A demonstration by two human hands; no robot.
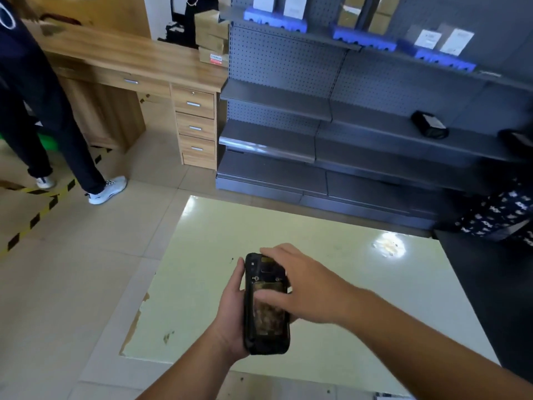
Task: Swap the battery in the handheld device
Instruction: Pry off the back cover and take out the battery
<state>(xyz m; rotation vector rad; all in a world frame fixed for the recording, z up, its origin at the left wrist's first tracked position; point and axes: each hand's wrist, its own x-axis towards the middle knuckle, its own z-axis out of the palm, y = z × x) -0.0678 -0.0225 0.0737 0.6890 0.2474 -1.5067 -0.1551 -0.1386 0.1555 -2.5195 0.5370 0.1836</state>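
Note:
A black handheld device [265, 327] is held back side up over the pale table [331, 255]. My left hand [230, 313] cups it from the left and below. My right hand [300, 281] lies across its upper right part, thumb pressed on the worn back panel, fingers curled over the top edge. I cannot tell whether the back cover is on or the battery is exposed.
Grey metal shelves [360, 145] stand beyond the table, with a black device [429, 128] on one shelf and blue cradles [275, 20] higher up. A wooden desk [138, 62] with drawers is at the left. A person [43, 111] stands on the tiled floor by yellow-black tape.

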